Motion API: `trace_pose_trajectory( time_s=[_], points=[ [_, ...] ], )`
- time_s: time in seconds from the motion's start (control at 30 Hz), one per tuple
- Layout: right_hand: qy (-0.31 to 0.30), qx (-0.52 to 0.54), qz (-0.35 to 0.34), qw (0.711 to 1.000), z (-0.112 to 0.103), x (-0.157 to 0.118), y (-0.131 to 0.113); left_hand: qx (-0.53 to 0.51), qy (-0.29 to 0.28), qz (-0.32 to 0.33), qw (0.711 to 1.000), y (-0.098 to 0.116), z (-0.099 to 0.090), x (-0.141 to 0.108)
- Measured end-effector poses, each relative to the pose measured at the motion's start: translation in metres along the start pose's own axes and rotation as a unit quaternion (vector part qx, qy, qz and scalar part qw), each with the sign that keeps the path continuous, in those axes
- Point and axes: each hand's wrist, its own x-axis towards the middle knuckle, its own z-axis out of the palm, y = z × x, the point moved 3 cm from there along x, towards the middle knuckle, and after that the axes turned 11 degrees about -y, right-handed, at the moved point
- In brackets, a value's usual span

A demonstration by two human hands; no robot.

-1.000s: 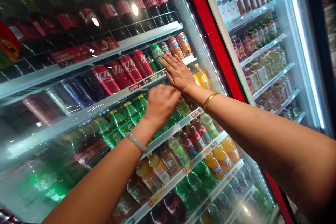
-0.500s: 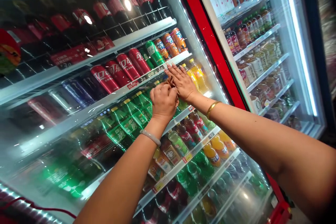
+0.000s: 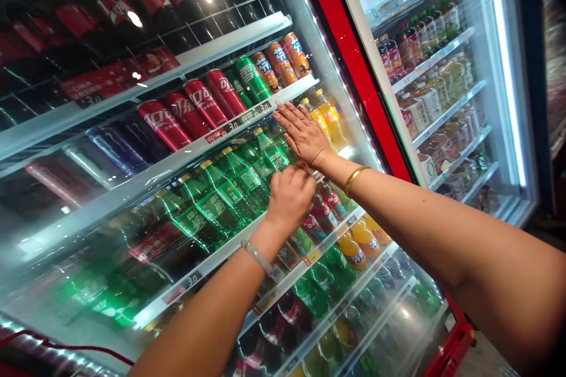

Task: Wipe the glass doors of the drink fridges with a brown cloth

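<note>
My right hand [image 3: 306,136] lies flat with fingers stretched out against the glass door [image 3: 190,274] of a drinks fridge, just below the shelf of cans. A gold bangle [image 3: 355,181] circles its wrist. Below it, close to its heel, my left hand [image 3: 290,195] is closed, its fingers curled and slightly blurred. Whatever may be in those fingers is hidden from me. A pale bangle [image 3: 260,256] is on the left wrist. Behind the glass, green soda bottles [image 3: 227,188] stand beside the left hand, and yellow drink bottles [image 3: 329,116] beside the right.
Red cola cans [image 3: 207,103] and orange cans [image 3: 283,62] line the shelf above. Large cola bottles [image 3: 159,3] fill the top shelf. A red door frame [image 3: 349,47] separates this fridge from a second lit fridge [image 3: 508,70]. A red cord [image 3: 84,349] hangs at lower left.
My left hand has moved down and to the right, away from the right hand's fingers to below its palm. The right hand stays flat on the glass. The view has shifted slightly.
</note>
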Motion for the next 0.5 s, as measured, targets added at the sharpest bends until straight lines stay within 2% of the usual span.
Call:
trace_pose_trajectory(
  time_s=[0.07, 0.13, 0.23, 0.3, 0.37, 0.43, 0.47, 0.5],
  points=[
    [0.002, -0.001, 0.001, 1.0, -0.001, -0.001, 0.0, 0.007, 0.008, 0.07, 0.998, 0.013, 0.006, -0.018],
    [-0.001, -0.003, 0.0, 1.0, -0.001, -0.002, 0.0, 0.01, 0.018, 0.067, 0.998, -0.001, -0.004, -0.015],
    [0.0, -0.008, -0.005, 1.0, 0.002, 0.0, 0.001, 0.019, 0.059, -0.068, 0.996, -0.044, -0.029, 0.017],
    [0.006, -0.007, -0.005, 1.0, 0.004, 0.001, 0.002, 0.005, 0.086, -0.145, 0.986, -0.059, -0.035, 0.035],
    [0.01, -0.003, 0.0, 1.0, 0.006, 0.002, 0.002, -0.009, 0.077, -0.161, 0.984, -0.048, -0.026, 0.037],
    [0.01, -0.004, 0.002, 1.0, 0.006, 0.002, 0.001, -0.013, 0.05, -0.13, 0.99, -0.019, -0.009, 0.022],
    [0.011, -0.004, 0.0, 1.0, 0.005, 0.001, 0.0, -0.013, 0.033, -0.086, 0.996, -0.002, 0.0, 0.011],
    [0.014, -0.005, -0.002, 1.0, 0.004, 0.0, -0.001, -0.007, 0.023, -0.004, 1.0, 0.014, 0.007, -0.001]
  ],
)
